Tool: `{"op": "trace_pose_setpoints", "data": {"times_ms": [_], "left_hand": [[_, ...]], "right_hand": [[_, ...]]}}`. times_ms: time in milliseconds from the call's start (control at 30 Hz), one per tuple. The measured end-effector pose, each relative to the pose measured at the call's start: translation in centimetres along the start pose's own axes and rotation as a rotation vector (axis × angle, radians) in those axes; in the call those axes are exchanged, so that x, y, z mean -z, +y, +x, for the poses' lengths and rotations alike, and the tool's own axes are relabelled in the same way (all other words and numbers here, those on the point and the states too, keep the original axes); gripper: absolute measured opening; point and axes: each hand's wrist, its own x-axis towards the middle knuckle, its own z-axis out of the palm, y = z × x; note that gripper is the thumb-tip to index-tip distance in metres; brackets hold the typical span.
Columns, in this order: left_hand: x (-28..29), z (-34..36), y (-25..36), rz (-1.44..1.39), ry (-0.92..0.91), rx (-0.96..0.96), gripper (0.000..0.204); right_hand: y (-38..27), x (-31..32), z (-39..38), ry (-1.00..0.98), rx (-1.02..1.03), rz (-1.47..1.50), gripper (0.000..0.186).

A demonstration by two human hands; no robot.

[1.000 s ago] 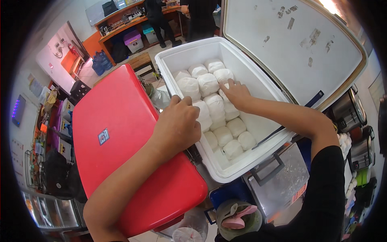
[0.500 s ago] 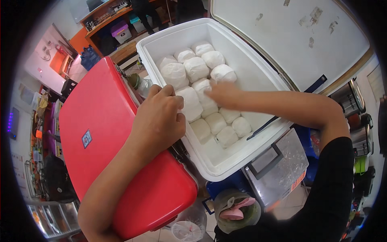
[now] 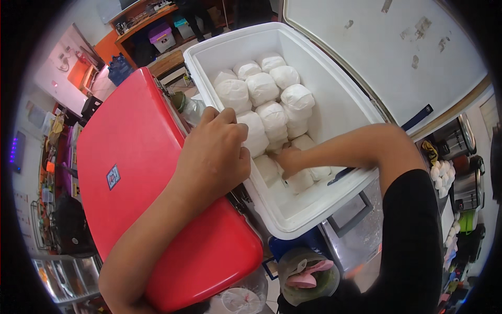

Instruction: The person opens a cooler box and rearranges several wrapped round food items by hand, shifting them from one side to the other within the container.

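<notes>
Several round white wrapped bundles (image 3: pixel 262 88) lie stacked inside a white cooler box (image 3: pixel 282 227), taller at the far end and lower toward me. My left hand (image 3: pixel 219 144) has its fingers curled over the cooler's left rim. Deep in the box, my right hand (image 3: pixel 289 159) reaches down among the lower bundles, against a nearer bundle (image 3: pixel 300 181). Its fingertips are hidden between bundles, so whether they grip one does not show.
A red cooler lid (image 3: pixel 136 157) lies beside the box at left, under my left forearm. The white lid (image 3: pixel 381 47) stands open at right. Near me are a tub with a pink scoop (image 3: pixel 302 281) and a metal case (image 3: pixel 361 225). A person's legs (image 3: pixel 196 18) show at the back.
My right hand has moved nearer and lower, from the middle upper bundles down to the lower ones. My left hand stays on the rim; the whole view has shifted slightly.
</notes>
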Motion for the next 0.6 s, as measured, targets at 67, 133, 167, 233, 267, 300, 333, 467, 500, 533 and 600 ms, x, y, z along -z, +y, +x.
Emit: {"op": "trace_pose_setpoints", "data": {"times_ms": [67, 133, 167, 233, 267, 300, 333, 467, 500, 533, 600], "left_hand": [[0.1, 0.0, 0.0, 0.014, -0.011, 0.007, 0.021], [0.1, -0.2, -0.3, 0.009, -0.036, 0.028, 0.02], [0.0, 0.0, -0.1, 0.006, -0.03, 0.019, 0.02], [0.2, 0.1, 0.1, 0.0, -0.029, 0.018, 0.019], [0.2, 0.1, 0.0, 0.007, -0.015, 0.014, 0.019], [0.0, 0.0, -0.2, 0.006, -0.011, 0.01, 0.019], [0.0, 0.0, -0.2, 0.003, -0.006, 0.004, 0.019], [0.2, 0.0, -0.1, 0.002, -0.044, 0.025, 0.019], [0.1, 0.0, -0.2, 0.009, -0.046, 0.021, 0.019], [0.1, -0.2, -0.3, 0.019, -0.047, 0.022, 0.019], [-0.1, -0.3, -0.6, 0.018, -0.041, 0.018, 0.019]], "right_hand": [[-1.0, -0.1, 0.1, 0.004, -0.032, -0.035, 0.103], [-2.6, 0.8, -1.3, 0.077, -0.171, -0.073, 0.103], [-2.1, 0.4, -1.2, 0.08, -0.182, -0.074, 0.103], [-0.9, -0.3, -0.5, 0.117, -0.144, -0.034, 0.104], [-0.7, -0.1, -0.7, 0.129, -0.148, -0.043, 0.104], [-0.6, 0.0, -1.1, 0.152, -0.1, -0.052, 0.101], [-0.3, 0.3, -1.4, 0.174, -0.053, -0.062, 0.098], [-1.5, 3.7, -5.1, 0.229, -0.046, -0.169, 0.092], [-2.0, 5.0, -6.2, 0.192, -0.035, -0.185, 0.089], [-2.6, 6.4, -7.3, 0.158, -0.018, -0.203, 0.085], [-4.0, 9.4, -9.5, 0.175, -0.045, -0.173, 0.084]]}}
